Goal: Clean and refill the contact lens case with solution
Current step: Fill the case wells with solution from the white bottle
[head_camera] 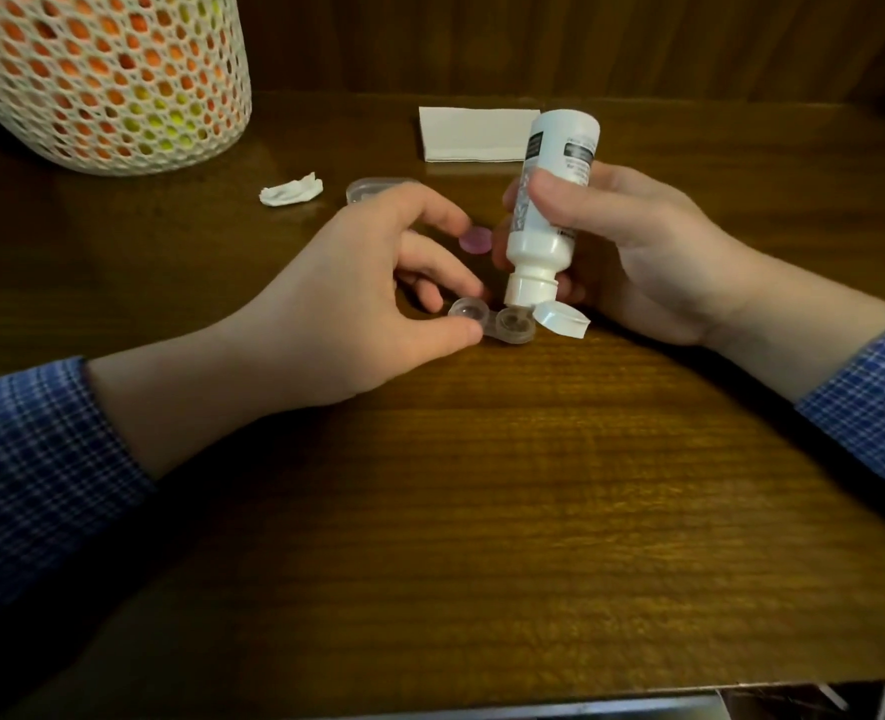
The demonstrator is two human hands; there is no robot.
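Note:
A clear two-well contact lens case (492, 324) lies open on the wooden table (482, 511). My left hand (367, 304) pinches its left well between thumb and fingers. My right hand (632, 252) grips a white solution bottle (549, 200) turned upside down, its nozzle just above the right well. The bottle's flip cap (562, 320) hangs open beside the case. A pink lens-case lid (474, 239) lies on the table behind the case, between my hands.
A crumpled white tissue (291, 190) and a clear plastic lid or box (373, 188) lie behind my left hand. A folded white napkin (474, 133) sits at the back. A white mesh basket (108, 80) of orange and yellow balls stands at the back left.

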